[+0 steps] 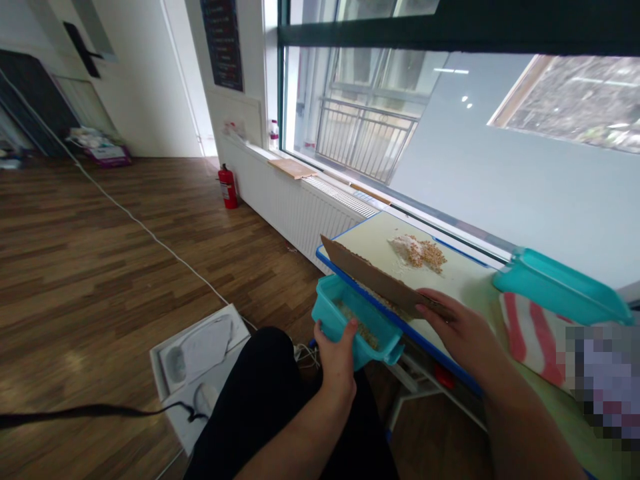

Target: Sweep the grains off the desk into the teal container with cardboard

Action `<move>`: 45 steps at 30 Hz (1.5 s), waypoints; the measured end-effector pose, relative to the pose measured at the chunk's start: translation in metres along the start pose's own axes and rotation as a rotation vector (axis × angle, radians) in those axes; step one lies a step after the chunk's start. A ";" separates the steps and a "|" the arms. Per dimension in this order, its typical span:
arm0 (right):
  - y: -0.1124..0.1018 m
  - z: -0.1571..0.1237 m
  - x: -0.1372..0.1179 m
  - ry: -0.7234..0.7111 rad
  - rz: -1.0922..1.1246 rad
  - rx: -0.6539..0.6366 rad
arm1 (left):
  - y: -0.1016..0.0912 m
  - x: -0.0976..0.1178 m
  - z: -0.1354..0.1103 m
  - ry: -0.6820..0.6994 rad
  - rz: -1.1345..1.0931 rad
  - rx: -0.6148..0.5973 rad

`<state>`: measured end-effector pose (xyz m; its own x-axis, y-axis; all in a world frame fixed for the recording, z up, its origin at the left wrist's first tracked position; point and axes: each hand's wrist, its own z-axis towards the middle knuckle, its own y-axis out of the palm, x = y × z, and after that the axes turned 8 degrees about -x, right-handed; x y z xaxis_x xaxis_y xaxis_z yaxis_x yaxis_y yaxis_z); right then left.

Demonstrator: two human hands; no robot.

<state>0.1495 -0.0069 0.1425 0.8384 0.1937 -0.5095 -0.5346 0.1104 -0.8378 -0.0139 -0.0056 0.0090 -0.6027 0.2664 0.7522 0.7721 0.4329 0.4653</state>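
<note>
Head view: person's left hand (339,353) clamped on teal bin (375,317), five o'clock; right hand (457,325), four o'clock, closed on cardboard (377,277) — grain pile (419,252) at three. Left grip slipping could tip bin, spilling grains (367,335).

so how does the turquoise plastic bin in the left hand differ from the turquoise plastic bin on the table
The held turquoise plastic bin is in the left hand, below the edge of the pale, blue-edged table; the other turquoise plastic bin sits on that table, beside a red-and-white striped cloth. The held bin has small pale grains inside; none show in the other bin. Both share a similar turquoise colour.
</note>
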 end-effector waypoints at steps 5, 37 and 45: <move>-0.007 0.008 0.008 0.044 0.059 -0.009 | -0.001 0.000 0.001 -0.006 -0.001 -0.004; -0.016 -0.038 0.025 0.254 -0.348 0.306 | 0.004 -0.009 0.003 0.041 -0.028 0.008; 0.005 -0.048 0.001 0.212 -0.425 0.326 | 0.004 -0.006 0.001 0.054 -0.054 -0.003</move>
<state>0.1528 -0.0534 0.1279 0.9716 -0.1296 -0.1978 -0.1231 0.4370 -0.8910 -0.0071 -0.0043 0.0059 -0.6317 0.1960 0.7501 0.7395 0.4425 0.5072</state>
